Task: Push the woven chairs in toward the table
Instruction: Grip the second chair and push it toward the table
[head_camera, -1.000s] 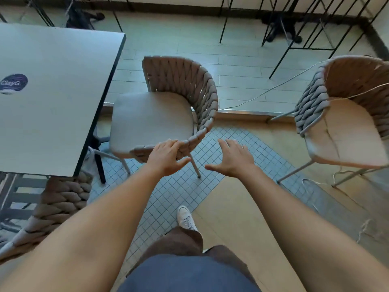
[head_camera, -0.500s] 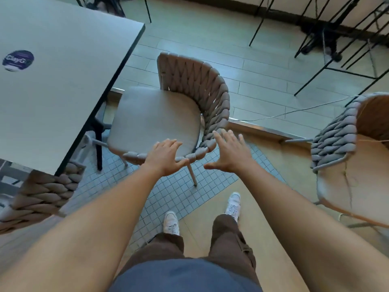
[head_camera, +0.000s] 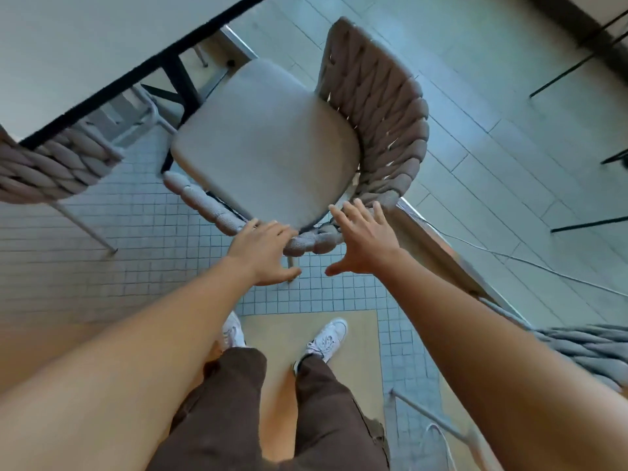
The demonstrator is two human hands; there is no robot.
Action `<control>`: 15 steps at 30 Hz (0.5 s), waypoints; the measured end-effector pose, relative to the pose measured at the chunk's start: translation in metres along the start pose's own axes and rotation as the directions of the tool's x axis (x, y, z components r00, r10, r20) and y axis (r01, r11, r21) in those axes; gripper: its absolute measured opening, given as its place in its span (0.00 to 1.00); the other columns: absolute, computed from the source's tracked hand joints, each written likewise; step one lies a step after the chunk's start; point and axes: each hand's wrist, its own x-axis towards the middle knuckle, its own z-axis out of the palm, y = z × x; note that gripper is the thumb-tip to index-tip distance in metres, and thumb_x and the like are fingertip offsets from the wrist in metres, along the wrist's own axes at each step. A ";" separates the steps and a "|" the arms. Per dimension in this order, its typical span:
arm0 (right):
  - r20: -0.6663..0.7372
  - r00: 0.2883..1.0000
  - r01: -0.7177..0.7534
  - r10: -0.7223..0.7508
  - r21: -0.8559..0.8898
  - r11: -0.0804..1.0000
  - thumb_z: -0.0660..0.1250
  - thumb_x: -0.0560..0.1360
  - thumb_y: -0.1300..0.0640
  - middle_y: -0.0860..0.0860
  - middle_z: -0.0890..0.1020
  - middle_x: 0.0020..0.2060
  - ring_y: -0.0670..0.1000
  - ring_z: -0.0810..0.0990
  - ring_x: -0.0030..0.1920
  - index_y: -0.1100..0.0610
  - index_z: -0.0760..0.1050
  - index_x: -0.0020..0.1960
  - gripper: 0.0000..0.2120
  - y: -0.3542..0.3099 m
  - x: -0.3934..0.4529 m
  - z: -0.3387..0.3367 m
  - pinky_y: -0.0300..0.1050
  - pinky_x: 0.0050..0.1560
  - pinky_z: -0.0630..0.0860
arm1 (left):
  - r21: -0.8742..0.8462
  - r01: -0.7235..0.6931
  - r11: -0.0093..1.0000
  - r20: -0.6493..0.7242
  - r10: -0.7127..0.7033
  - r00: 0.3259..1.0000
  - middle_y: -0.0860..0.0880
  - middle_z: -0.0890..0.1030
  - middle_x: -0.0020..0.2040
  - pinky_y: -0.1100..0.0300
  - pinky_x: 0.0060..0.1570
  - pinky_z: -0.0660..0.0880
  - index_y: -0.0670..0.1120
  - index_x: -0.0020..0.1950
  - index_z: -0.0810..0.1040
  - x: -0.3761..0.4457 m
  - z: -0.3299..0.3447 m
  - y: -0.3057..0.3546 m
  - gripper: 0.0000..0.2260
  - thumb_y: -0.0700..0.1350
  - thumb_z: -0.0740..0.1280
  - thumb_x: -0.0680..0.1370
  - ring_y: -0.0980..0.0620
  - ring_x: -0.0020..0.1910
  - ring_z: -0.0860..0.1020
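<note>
Woven chair (head_camera: pixel 272 144) stands angled at the corner of the table (head_camera: pixel 102 39), its grey seat cushion only partly tucked beneath the dark table edge and its rope-wrapped back curving round toward the person, apparently awaiting the shove that will seat it properly. A second woven chair (head_camera: pixel 44 168) sits further under the table's near edge at the left, and part of a third (head_camera: pixel 584 348) shows at lower right, well apart from the table. Both bare arms reach forward over the small-tiled floor (head_camera: pixel 85 260), likely to brace the chair on two sides so it slides straight. The left hand (head_camera: pixel 265 253) rests on the woven rim, fingers loosely draped over it rather than clenched. The right hand (head_camera: pixel 365 239) is spread flat, fingers splayed, pressed against the rim just beside it, gripping nothing.
</note>
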 end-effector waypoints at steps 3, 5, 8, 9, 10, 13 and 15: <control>0.032 0.994 0.110 -0.108 -0.075 0.991 0.70 0.62 0.22 0.55 0.55 0.82 0.58 0.47 0.82 0.52 0.45 0.83 0.64 0.010 0.028 0.017 0.66 0.79 0.44 | 0.018 0.036 0.999 0.023 -0.037 0.999 0.54 0.72 0.73 0.44 0.76 0.56 0.53 0.77 0.65 0.015 0.019 0.001 0.37 0.70 0.62 0.73 0.52 0.73 0.68; 0.060 0.987 0.152 -0.146 -0.119 0.981 0.68 0.63 0.21 0.55 0.56 0.82 0.58 0.47 0.82 0.51 0.47 0.83 0.62 0.017 0.045 0.026 0.66 0.79 0.44 | 0.035 0.068 0.997 0.035 -0.069 0.997 0.54 0.74 0.72 0.44 0.75 0.57 0.53 0.77 0.65 0.028 0.028 -0.002 0.38 0.70 0.63 0.72 0.52 0.72 0.69; 0.049 0.977 0.211 -0.206 -0.186 0.960 0.63 0.67 0.21 0.52 0.66 0.78 0.57 0.55 0.80 0.50 0.59 0.81 0.52 0.021 0.063 0.032 0.64 0.78 0.51 | 0.093 0.074 0.993 -0.004 -0.074 0.997 0.53 0.80 0.65 0.49 0.66 0.68 0.55 0.72 0.71 0.040 0.040 -0.006 0.33 0.69 0.65 0.71 0.50 0.64 0.77; 0.029 0.968 0.249 -0.248 -0.209 0.946 0.61 0.69 0.22 0.50 0.72 0.74 0.56 0.61 0.78 0.48 0.67 0.76 0.44 0.022 0.068 0.034 0.61 0.76 0.57 | 0.115 0.064 0.991 -0.046 -0.059 0.997 0.53 0.83 0.60 0.51 0.59 0.72 0.56 0.68 0.74 0.043 0.043 -0.008 0.29 0.68 0.65 0.71 0.49 0.59 0.80; 0.006 0.960 0.273 -0.280 -0.233 0.933 0.59 0.70 0.22 0.48 0.78 0.67 0.54 0.70 0.72 0.45 0.75 0.69 0.37 0.022 0.071 0.036 0.57 0.71 0.65 | 0.124 0.045 0.991 -0.085 -0.035 0.996 0.53 0.85 0.54 0.52 0.52 0.74 0.56 0.63 0.77 0.046 0.045 -0.011 0.25 0.67 0.65 0.71 0.47 0.54 0.82; -0.065 0.959 0.251 -0.277 -0.265 0.931 0.51 0.70 0.20 0.43 0.84 0.49 0.51 0.82 0.50 0.43 0.79 0.55 0.34 0.022 0.076 0.037 0.45 0.49 0.75 | 0.148 -0.047 0.988 -0.147 0.069 0.987 0.52 0.85 0.44 0.55 0.39 0.73 0.56 0.57 0.79 0.051 0.050 -0.021 0.20 0.66 0.64 0.72 0.45 0.44 0.83; -0.103 0.958 0.233 -0.267 -0.263 0.936 0.48 0.68 0.19 0.44 0.84 0.47 0.51 0.83 0.47 0.43 0.79 0.55 0.37 0.024 0.077 0.042 0.44 0.46 0.75 | 0.174 -0.111 0.979 -0.183 0.142 0.973 0.53 0.84 0.40 0.56 0.35 0.73 0.55 0.54 0.81 0.051 0.052 -0.025 0.19 0.65 0.66 0.71 0.46 0.38 0.83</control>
